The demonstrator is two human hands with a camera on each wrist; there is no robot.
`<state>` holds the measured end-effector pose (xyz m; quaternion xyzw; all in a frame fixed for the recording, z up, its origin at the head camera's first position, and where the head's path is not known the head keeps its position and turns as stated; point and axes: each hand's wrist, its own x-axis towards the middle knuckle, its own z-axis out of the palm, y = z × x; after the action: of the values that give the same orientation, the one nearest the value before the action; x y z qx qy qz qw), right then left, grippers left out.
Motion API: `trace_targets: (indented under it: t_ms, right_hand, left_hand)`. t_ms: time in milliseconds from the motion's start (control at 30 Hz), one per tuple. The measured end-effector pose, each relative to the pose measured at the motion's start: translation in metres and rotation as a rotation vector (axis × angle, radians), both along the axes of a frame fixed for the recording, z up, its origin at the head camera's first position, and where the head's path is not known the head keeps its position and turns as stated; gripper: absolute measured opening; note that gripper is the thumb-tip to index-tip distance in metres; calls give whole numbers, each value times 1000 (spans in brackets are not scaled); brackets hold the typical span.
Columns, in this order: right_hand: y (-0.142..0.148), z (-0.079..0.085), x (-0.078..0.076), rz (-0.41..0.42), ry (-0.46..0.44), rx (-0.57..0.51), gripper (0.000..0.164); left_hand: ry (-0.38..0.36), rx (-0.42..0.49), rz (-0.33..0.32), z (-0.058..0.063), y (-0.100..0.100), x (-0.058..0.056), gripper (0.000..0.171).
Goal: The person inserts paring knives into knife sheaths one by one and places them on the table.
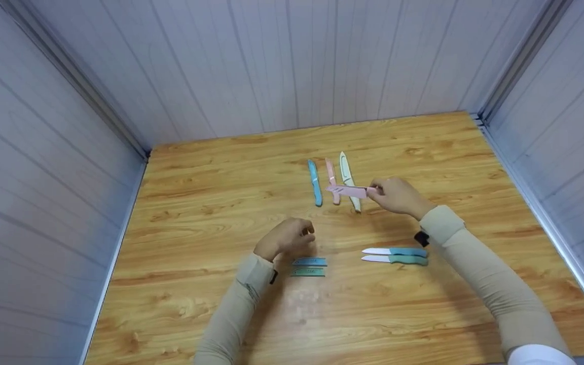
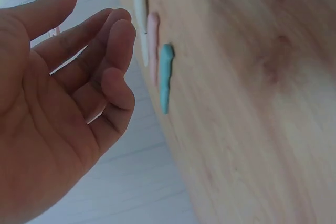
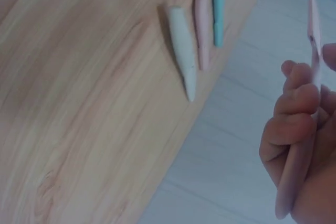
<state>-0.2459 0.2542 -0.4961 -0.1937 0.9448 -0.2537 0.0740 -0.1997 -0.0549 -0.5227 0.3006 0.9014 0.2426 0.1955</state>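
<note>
The right hand (image 1: 396, 195) has its fingers curled round the handle of a wide pink knife (image 1: 350, 191), held up so that it crosses the white knife (image 1: 345, 170) in the head view. The left hand (image 1: 287, 236) is on the near left side of the white knife, its fingers loosely bent and the thumb apart.

On the desk (image 1: 195, 203), a slim pink knife (image 1: 330, 170) lies just left of the white knife, with a blue knife (image 1: 315, 182) beyond it. A blue cover (image 1: 309, 261) and a green cover (image 1: 308, 272) lie near-left of the white knife.
</note>
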Motion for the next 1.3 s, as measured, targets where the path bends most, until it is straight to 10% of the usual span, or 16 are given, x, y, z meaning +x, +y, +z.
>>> trace_targets:
  t_ms: [467,1300]
  right_hand:
    - [29,-25,-25,-179,-58,-7,32]
    - [28,-49,-49,-490,-137,-106,37]
  left_hand:
    - [-34,-92,-92,-26,4,11,14]
    - [-24,-96,-78,-35,5,18,21]
